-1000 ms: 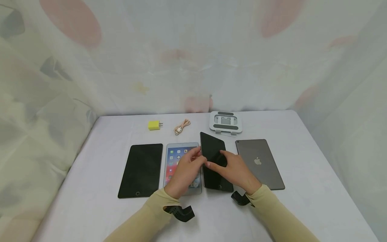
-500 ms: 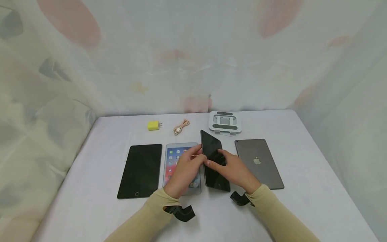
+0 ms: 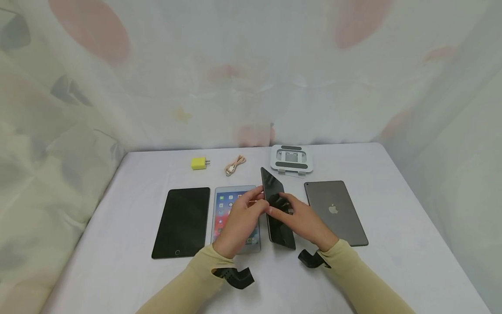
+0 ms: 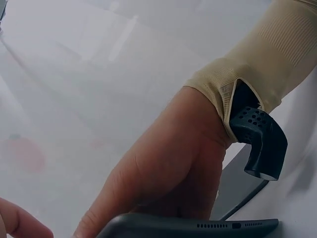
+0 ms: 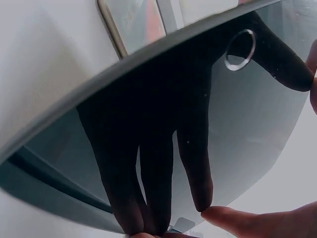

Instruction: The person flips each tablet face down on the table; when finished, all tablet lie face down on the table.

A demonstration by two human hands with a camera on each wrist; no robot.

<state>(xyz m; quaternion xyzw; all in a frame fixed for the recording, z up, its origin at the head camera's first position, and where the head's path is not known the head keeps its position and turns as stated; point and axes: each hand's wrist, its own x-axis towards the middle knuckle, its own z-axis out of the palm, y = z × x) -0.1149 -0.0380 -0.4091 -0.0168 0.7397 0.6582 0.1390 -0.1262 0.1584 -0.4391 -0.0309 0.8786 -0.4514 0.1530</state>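
A black tablet (image 3: 281,229) stands steeply tilted between both hands in the head view, its dark screen turned to the right. My left hand (image 3: 241,222) pinches its left long edge, with the thumb near the right thumb. My right hand (image 3: 307,222) grips the tablet across the screen side; the fingertips meet the glass and the far edge. The left wrist view shows the tablet's bottom edge (image 4: 213,226) with speaker holes and a port, under the left hand (image 4: 163,153). In the right wrist view the glossy screen (image 5: 242,134) mirrors the right hand, above a fingertip (image 5: 223,218) touching it.
A black tablet (image 3: 182,222) lies at left, beside a silver tablet with a lit screen (image 3: 223,209). A grey tablet (image 3: 345,224) lies back up at right. Behind are a yellow charger plug (image 3: 198,163), a coiled cable (image 3: 234,165) and a white folding stand (image 3: 292,159).
The held tablet has turned further about its long side, so its screen looks narrower and its right edge has shifted left. The right hand's fingers have moved slightly left with it.
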